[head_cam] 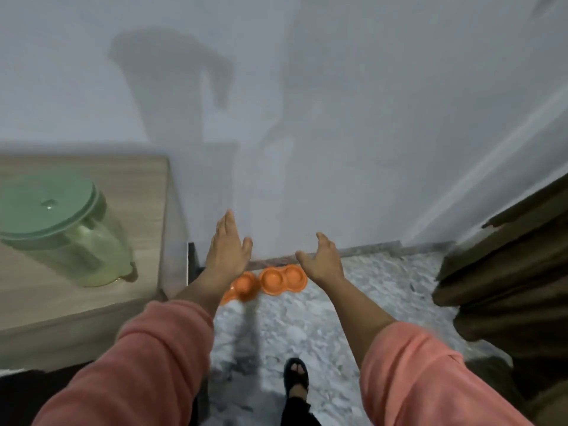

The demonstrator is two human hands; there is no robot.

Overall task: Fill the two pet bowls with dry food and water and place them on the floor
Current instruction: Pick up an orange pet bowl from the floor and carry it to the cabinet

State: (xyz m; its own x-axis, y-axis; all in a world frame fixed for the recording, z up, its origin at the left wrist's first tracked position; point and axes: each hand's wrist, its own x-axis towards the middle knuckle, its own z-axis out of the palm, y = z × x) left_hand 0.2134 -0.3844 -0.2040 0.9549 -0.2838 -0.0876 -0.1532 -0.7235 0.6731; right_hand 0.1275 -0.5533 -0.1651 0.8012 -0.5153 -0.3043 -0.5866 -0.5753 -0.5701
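Closest to me are my two salmon-pink sleeves (147,364), pushed up to the forearm, both arms stretched forward and down. Between them, low in view, my foot in a dark sandal (296,376) stands on the speckled grey-and-white floor (353,287).

To my left a pale wood-grain counter (46,302) carries a clear pitcher with a green lid (46,207); it stands near the counter's front part and looks tilted from my angle, though the wide lens may be bending it. To my right hangs a brown curtain (507,272), its folds reaching down toward the floor.

Farther out, my left hand (227,247) is spread flat, fingers straight and together, thumb out to the side, holding nothing. My right hand (322,259) is likewise wide and relaxed, palm turned inward, fingers loosely extended, also holding nothing. Neither hand touches anything.

Beyond and below them, two orange double pet bowls sit on the floor side by side, just in front of the stone skirting at the wall's base. The left bowl (242,287) is partly hidden behind my left forearm; the right bowl (284,279) shows both of its round wells. The picture is too blurred for me to tell what is in the wells.

Farthest off is the plain pale wall (338,118), with my shadow cast across it.
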